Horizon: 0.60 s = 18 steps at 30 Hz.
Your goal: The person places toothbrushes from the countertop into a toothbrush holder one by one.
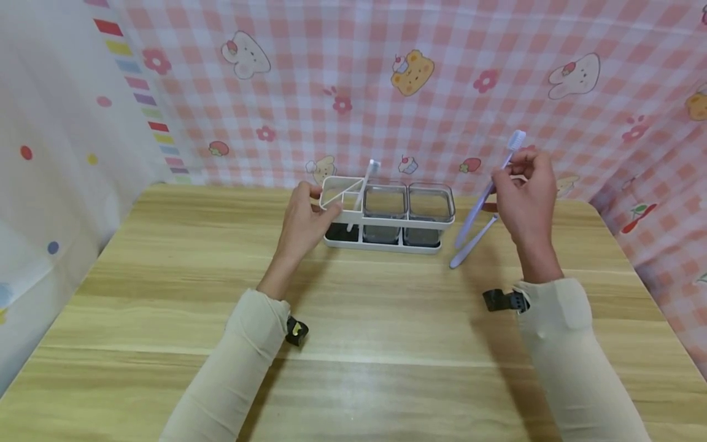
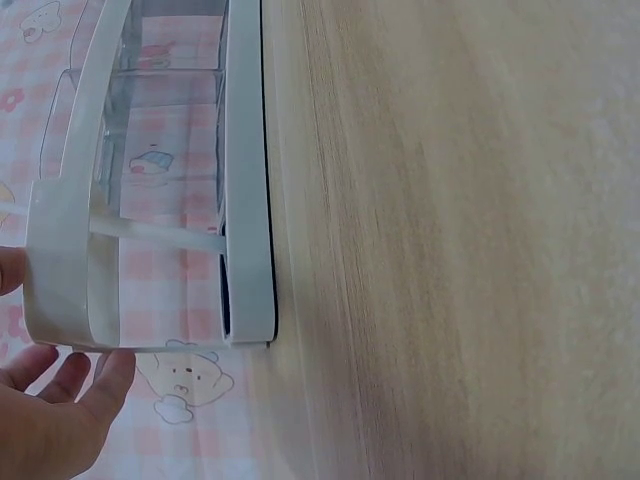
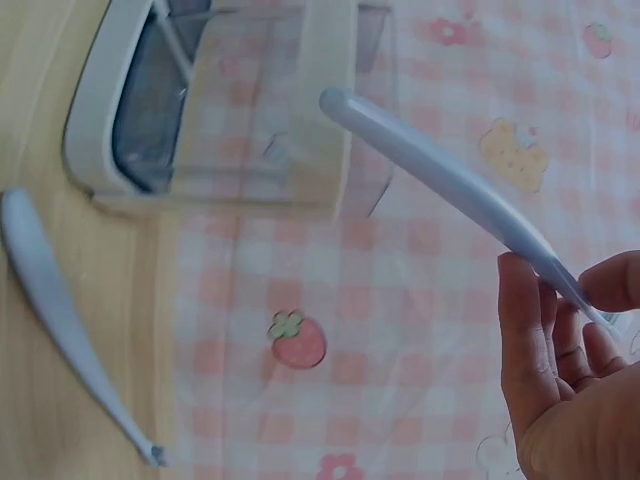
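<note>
My left hand (image 1: 302, 222) holds the left end of a white toothbrush holder (image 1: 397, 224), thumb at the front rim and the other fingers round the end. A white toothbrush (image 1: 367, 182) leans in a divided slot near that end, head up. In the head view my right hand (image 1: 527, 199) pinches a purple toothbrush (image 1: 476, 215) near its neck, bristles up and handle slanting down to the left. The right wrist view shows that handle's rounded end overlapping the holder's rim. A second purple toothbrush (image 1: 471, 250) lies on the table, right of the holder.
Two clear square cups, a middle cup (image 1: 385, 202) and a right cup (image 1: 432, 204), sit in the holder. The wooden table (image 1: 375, 344) ends at a pink checked cloth (image 1: 353, 73) close behind it. A white curtain (image 1: 61, 184) hangs at the left.
</note>
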Each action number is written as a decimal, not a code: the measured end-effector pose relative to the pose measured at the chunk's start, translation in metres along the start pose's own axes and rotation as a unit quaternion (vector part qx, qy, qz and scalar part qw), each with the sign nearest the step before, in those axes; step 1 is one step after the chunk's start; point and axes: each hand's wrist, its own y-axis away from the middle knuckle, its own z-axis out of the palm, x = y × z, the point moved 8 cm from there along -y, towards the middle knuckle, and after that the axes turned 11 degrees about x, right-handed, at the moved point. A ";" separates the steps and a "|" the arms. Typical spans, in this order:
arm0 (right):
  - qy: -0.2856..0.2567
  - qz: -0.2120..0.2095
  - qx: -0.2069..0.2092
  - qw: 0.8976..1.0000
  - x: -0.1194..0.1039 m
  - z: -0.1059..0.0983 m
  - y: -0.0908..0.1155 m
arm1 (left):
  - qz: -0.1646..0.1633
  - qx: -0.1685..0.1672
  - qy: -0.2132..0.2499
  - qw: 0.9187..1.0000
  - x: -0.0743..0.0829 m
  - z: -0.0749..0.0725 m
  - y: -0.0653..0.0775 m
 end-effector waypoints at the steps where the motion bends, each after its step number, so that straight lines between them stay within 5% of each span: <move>1: -0.009 -0.003 -0.001 1.000 -0.003 0.001 0.001 | 0.000 0.000 0.000 1.000 0.000 0.000 0.000; 18: -0.081 -0.053 -0.027 0.995 -0.036 0.027 0.011 | 0.001 -0.003 -0.005 1.000 0.001 0.000 0.000</move>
